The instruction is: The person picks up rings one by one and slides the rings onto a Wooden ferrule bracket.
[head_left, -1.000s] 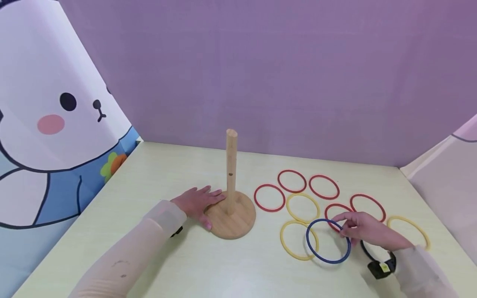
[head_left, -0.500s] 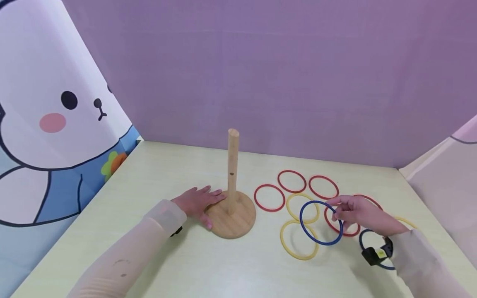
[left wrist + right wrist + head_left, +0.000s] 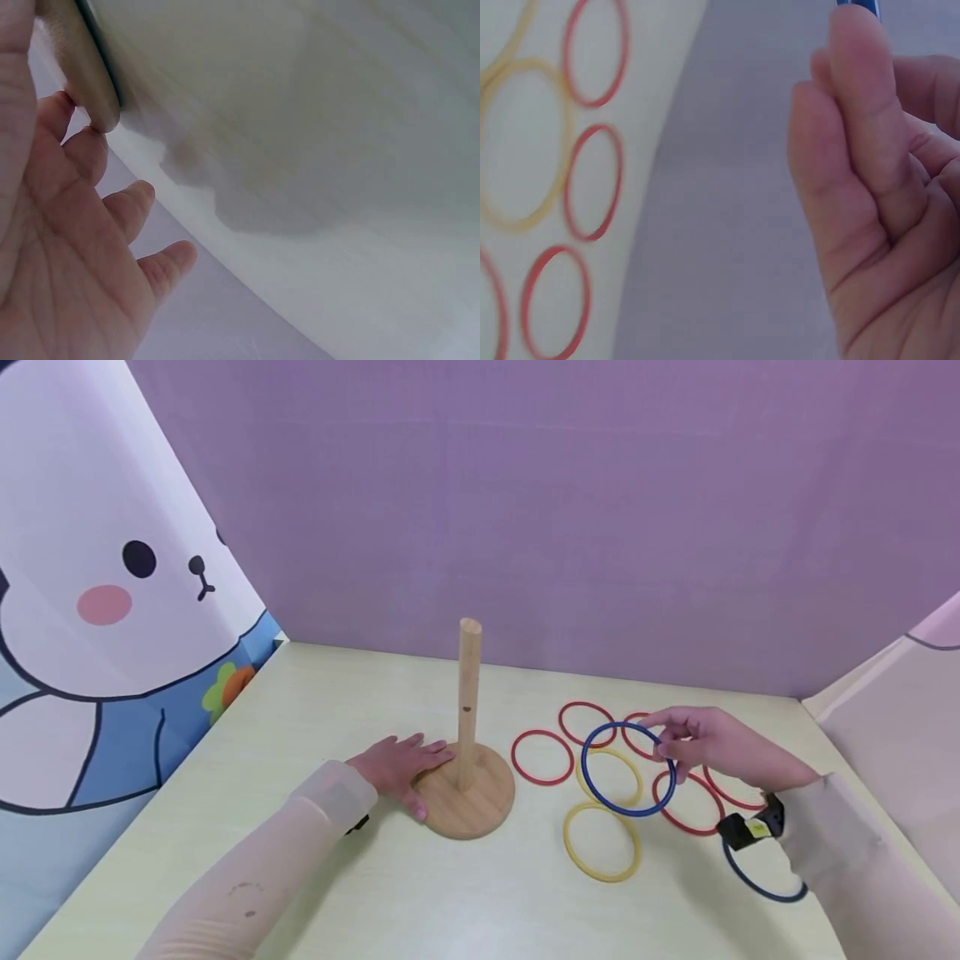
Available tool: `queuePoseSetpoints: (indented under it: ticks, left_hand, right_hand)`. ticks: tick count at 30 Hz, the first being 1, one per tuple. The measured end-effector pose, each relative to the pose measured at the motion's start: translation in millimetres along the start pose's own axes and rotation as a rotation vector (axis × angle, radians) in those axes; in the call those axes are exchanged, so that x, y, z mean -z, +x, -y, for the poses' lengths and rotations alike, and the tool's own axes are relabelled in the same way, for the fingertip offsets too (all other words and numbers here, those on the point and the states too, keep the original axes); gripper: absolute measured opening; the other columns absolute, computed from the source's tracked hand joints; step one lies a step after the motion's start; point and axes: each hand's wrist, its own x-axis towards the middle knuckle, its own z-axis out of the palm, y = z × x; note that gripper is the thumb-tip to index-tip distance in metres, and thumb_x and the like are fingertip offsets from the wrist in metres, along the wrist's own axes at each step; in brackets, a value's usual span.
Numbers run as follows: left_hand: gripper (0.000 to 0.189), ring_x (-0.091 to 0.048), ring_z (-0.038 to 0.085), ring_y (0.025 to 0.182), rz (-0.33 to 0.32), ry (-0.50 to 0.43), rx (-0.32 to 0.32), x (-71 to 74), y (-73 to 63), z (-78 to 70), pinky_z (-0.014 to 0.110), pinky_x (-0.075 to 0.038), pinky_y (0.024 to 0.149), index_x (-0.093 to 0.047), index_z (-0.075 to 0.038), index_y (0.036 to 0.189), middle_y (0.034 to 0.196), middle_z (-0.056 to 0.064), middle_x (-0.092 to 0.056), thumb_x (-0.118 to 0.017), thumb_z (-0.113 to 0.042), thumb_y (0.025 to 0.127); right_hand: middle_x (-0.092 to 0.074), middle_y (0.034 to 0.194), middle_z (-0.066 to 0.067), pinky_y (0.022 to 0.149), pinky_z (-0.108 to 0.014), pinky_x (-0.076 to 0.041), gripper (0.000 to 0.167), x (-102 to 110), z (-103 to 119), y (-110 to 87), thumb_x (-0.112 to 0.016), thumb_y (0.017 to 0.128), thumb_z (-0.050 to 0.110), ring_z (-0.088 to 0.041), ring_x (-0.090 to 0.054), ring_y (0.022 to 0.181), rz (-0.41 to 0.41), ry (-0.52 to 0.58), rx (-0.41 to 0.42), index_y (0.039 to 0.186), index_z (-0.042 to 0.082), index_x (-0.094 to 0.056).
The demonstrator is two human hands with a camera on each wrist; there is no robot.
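Observation:
A wooden stand with an upright post [image 3: 468,693] and a round base [image 3: 465,817] stands on the table. My left hand [image 3: 397,770] rests on the left edge of that base, fingers spread, the little finger side free in the left wrist view. My right hand [image 3: 720,747] pinches a blue ring [image 3: 633,813] by its right side between thumb and fingers. The ring is tilted and held above the table, overlapping yellow and red rings in the head view. In the right wrist view only a bit of blue [image 3: 878,9] shows past the fingertips.
Several red rings [image 3: 546,783] and yellow rings [image 3: 603,880] lie flat right of the stand. Another blue ring [image 3: 783,899] lies under the right forearm, partly hidden. A purple backdrop [image 3: 525,527] rises behind the table [image 3: 360,893].
My right hand has lifted the blue ring and carried it away from me and slightly left, over the other rings. The left hand has stayed on the base.

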Motion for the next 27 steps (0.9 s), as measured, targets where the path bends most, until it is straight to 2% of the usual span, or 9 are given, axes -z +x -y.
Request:
queuePoseSetpoints:
  ticks: [5, 13, 20, 23, 27]
  left_hand:
    - [0.101, -0.021, 0.038, 0.142, 0.009, -0.004, 0.008, 0.5, 0.6, -0.4, 0.058, -0.021, 0.109, -0.031, -0.016, 0.151, 0.156, 0.004, -0.026, -0.083, -0.043, 0.069]
    - [0.102, -0.024, 0.040, 0.140, 0.008, -0.001, 0.006, 0.3, 0.6, -1.2, 0.060, -0.023, 0.108, -0.031, -0.015, 0.151, 0.156, 0.005, -0.026, -0.083, -0.044, 0.068]
    - [0.103, -0.028, 0.041, 0.138, 0.001, -0.001, -0.006, -1.1, 3.6, 0.5, 0.061, -0.025, 0.106, -0.032, -0.014, 0.151, 0.156, 0.006, -0.027, -0.083, -0.046, 0.067]
    - [0.103, -0.029, 0.041, 0.137, -0.002, -0.008, -0.022, -1.9, 3.5, 2.4, 0.061, -0.026, 0.105, -0.032, -0.014, 0.150, 0.156, 0.007, -0.027, -0.081, -0.048, 0.067]
    - [0.103, -0.031, 0.041, 0.136, 0.003, -0.017, -0.027, -2.6, 3.6, 3.7, 0.060, -0.026, 0.105, -0.031, -0.014, 0.151, 0.156, 0.007, -0.026, -0.081, -0.048, 0.067]
  right_hand:
    - [-0.063, 0.087, -0.014, 0.067, -0.038, -0.056, 0.038, 1.2, 21.7, 5.7, -0.054, 0.094, 0.004, -0.028, -0.066, 0.065, -0.003, 0.027, 0.005, 0.130, -0.009, -0.048]
    - [-0.067, 0.088, -0.008, 0.066, -0.033, -0.055, 0.037, 0.3, 40.8, 12.9, -0.054, 0.095, 0.002, -0.024, -0.064, 0.065, -0.073, 0.039, 0.046, 0.130, -0.008, -0.049]
    - [-0.065, 0.089, -0.009, 0.067, -0.030, -0.055, 0.039, -3.4, 55.7, 19.5, -0.049, 0.094, -0.004, -0.018, -0.063, 0.071, -0.124, 0.200, -0.001, 0.133, -0.009, -0.045]
    - [-0.065, 0.087, -0.009, 0.064, -0.027, -0.055, 0.031, -5.0, 59.9, 22.1, -0.050, 0.096, -0.002, -0.016, -0.063, 0.072, -0.129, 0.304, 0.038, 0.127, 0.001, -0.055]
    - [-0.065, 0.087, -0.011, 0.061, -0.026, -0.054, 0.026, -6.5, 66.5, 25.2, -0.052, 0.096, 0.000, -0.017, -0.060, 0.063, -0.141, 0.432, 0.069, 0.116, 0.014, -0.062]
